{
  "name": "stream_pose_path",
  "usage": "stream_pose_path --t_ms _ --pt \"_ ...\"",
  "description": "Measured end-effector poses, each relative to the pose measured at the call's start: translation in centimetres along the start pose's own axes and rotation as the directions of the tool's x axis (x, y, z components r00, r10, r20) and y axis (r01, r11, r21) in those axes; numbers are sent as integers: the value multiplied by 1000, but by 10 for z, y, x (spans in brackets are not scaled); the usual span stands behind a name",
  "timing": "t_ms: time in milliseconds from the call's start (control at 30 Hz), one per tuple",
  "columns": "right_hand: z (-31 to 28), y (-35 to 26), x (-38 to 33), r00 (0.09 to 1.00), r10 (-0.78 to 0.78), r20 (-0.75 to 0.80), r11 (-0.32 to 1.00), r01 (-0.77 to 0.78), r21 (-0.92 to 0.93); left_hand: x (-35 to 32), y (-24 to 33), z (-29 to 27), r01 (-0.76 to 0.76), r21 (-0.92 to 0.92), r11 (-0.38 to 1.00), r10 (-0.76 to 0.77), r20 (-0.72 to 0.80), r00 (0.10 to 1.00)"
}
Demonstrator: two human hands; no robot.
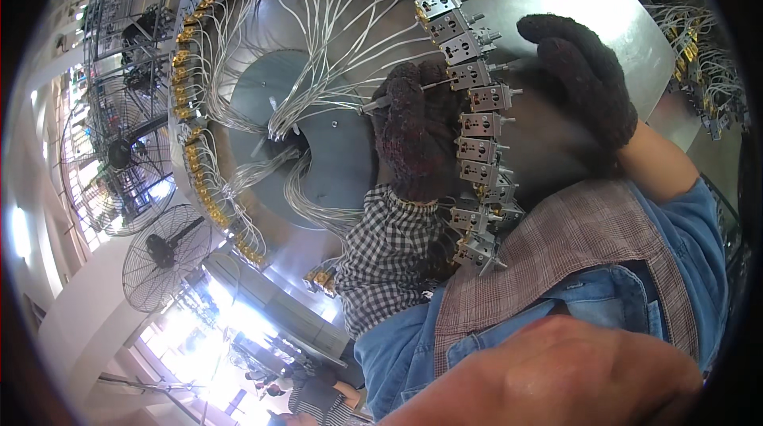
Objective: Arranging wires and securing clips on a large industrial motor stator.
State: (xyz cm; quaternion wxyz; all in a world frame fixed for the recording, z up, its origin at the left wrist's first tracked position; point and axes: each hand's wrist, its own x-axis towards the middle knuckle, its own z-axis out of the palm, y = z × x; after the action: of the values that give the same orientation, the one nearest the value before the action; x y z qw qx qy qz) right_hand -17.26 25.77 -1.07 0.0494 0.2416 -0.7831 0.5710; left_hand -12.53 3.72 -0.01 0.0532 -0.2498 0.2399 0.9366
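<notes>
My left hand, in a dark knitted glove, is closed around a slim metal rod-like tool. Its thin tip comes out past the fingers and reaches one of the small silver metal blocks; the exact contact is too small to make out. My right hand, gloved the same way, is held over the metal plate just outside the row of blocks. Its fingers are stretched out, with nothing visible in them. White cables run from the blocks and brass-coloured fittings toward the centre hole.
The blocks stand along the rim of a big round metal plate. A grey disc lies at its middle. More cabled parts are at the far right. Large fans stand at left, and another person is in the background below.
</notes>
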Motion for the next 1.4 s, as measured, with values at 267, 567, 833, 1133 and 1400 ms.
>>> stream_pose_path --t_ms 267,567,833,1133,1400 --pt "-4 -23 4 977 197 78 956 -209 207 -1 1 -5 -29 85 996 22 82 996" --pt "-1 -11 3 970 241 1 967 -241 82 1 -3 -10 -70 430 900 47 65 997" --pt "-1 -27 9 763 633 126 683 -628 373 -2 1 6 17 210 977 -32 69 997" --pt "6 -27 -1 911 412 29 803 -378 460 -6 3 -12 91 195 977 -103 56 993" --pt "-5 -31 -21 787 617 -28 682 -516 518 -24 4 5 -89 142 986 78 84 993"
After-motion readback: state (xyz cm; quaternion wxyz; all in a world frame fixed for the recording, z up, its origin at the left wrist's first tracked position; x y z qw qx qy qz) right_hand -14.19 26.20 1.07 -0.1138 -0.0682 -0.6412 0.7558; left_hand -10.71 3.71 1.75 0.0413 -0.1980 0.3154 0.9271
